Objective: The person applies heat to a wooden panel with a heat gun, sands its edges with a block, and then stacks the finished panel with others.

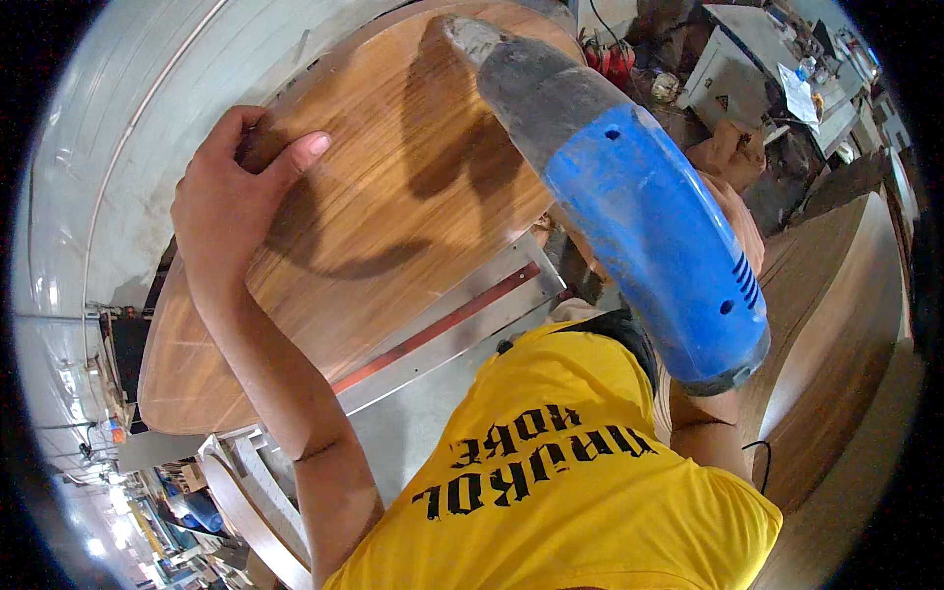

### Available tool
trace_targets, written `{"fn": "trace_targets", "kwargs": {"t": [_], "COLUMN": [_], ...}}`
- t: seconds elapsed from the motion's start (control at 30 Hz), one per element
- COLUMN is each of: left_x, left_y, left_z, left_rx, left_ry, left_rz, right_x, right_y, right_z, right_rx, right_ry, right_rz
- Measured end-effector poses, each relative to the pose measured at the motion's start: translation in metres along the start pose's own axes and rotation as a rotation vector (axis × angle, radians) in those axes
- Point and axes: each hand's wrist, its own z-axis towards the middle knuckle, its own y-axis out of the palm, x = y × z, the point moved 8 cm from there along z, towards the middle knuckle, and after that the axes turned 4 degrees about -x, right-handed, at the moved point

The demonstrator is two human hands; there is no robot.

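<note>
A large oval wood-grain board [393,187] lies before me on a metal support with a red strip [462,310]. My left hand [231,187] grips its far left edge, thumb on top and fingers curled over the rim, their tips hidden. A blue heat gun [644,216] with a dusty grey front part is held up over the board's right side. Its narrow metal nozzle [474,39] points to the board's far end, and its shadow falls on the wood. Behind the tool, my right hand [737,221] is closed around the handle, which the body mostly hides.
Curved wood-grain panels [836,344] stand at the right. A grey metal cabinet [733,74] and clutter fill the far right. A pale wall [108,128] runs along the left. Shelves and materials [197,511] show at the lower left, beside another curved board edge [251,516].
</note>
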Motion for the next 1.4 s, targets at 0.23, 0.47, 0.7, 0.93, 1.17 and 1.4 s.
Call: {"fn": "trace_targets", "kwargs": {"t": [0.23,0.47,0.7,0.93,1.17,1.4], "left_x": [0.007,0.003,0.004,0.006,0.007,0.006], "left_y": [0.005,0.007,0.007,0.007,0.007,0.008], "left_z": [0.005,0.009,0.009,0.008,0.010,0.010], "left_rx": [0.010,-0.016,-0.004,0.014,0.016,-0.005], "left_ry": [0.046,0.003,0.001,-0.001,0.010,-0.011], "left_rz": [0.035,0.037,0.032,0.042,0.044,0.051], "right_x": [0.001,-0.009,-0.015,-0.019,-0.016,-0.010], "right_y": [0.010,0.017,0.021,0.023,0.024,0.024], "right_z": [0.005,0.009,0.012,0.010,0.007,0.004], "right_rx": [0.040,0.107,0.157,0.171,0.202,0.185], "right_ry": [-0.084,-0.199,-0.221,-0.216,-0.222,-0.194], "right_rz": [-0.035,-0.018,0.010,0.006,-0.005,-0.030]}}
